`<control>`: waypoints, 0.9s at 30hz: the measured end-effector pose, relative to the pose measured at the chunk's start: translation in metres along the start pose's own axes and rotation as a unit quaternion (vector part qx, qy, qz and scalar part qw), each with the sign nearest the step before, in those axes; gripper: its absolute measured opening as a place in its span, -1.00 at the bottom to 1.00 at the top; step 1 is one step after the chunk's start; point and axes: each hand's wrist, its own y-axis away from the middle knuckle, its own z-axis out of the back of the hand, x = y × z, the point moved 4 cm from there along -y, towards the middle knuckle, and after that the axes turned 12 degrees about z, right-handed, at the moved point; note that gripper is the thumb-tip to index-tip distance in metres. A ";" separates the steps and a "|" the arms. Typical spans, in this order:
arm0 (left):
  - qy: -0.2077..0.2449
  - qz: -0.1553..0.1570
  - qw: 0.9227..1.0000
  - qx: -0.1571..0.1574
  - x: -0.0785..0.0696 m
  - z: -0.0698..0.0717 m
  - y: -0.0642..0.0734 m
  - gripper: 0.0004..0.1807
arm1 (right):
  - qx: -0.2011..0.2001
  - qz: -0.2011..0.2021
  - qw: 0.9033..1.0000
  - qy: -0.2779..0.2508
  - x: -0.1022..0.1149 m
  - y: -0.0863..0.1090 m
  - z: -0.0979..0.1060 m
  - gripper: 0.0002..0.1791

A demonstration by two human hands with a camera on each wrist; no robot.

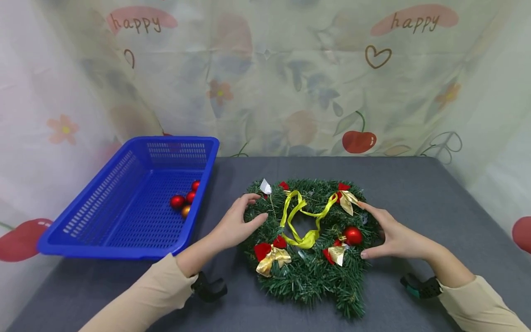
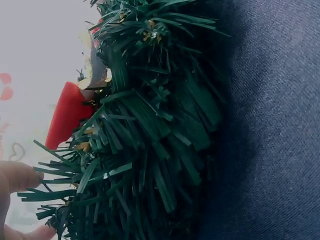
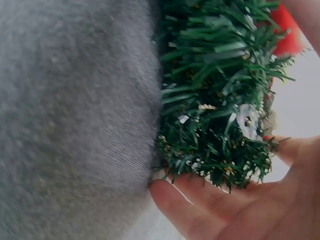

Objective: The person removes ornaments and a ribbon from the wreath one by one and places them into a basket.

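A green artificial Christmas wreath (image 1: 309,276) lies on the grey table in front of me. On it sit red-and-gold bows (image 1: 274,260), a red bauble (image 1: 352,235) and a loose yellow ribbon (image 1: 308,240) that loops over its centre. My left hand (image 1: 234,226) rests at the wreath's left edge, thumb and fingers spread apart. On the opposite side, my right hand (image 1: 398,237) has its fingertips by the upper right bow and its thumb lower down. In the right wrist view, extended fingers (image 3: 215,200) touch the wreath's outer side. Some left fingers are hidden.
A blue plastic basket (image 1: 112,252) stands left of the wreath, with several red and gold baubles (image 1: 177,202) along its right side. A patterned curtain (image 1: 265,101) hangs behind the grey table (image 1: 398,177). Dark straps are on both wrists.
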 end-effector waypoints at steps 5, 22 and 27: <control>-0.002 0.015 1.000 -0.002 0.002 0.001 0.000 -0.40 | -0.017 0.010 0.999 0.039 0.001 -0.003 -0.003 0.18; -0.091 0.014 0.996 0.023 -0.004 0.003 0.026 -0.38 | -0.001 0.029 0.999 0.037 -0.009 -0.018 0.008 0.10; -0.108 0.015 0.993 0.033 -0.004 0.004 0.035 -0.35 | -0.004 0.027 1.000 0.011 -0.014 -0.024 0.010 0.08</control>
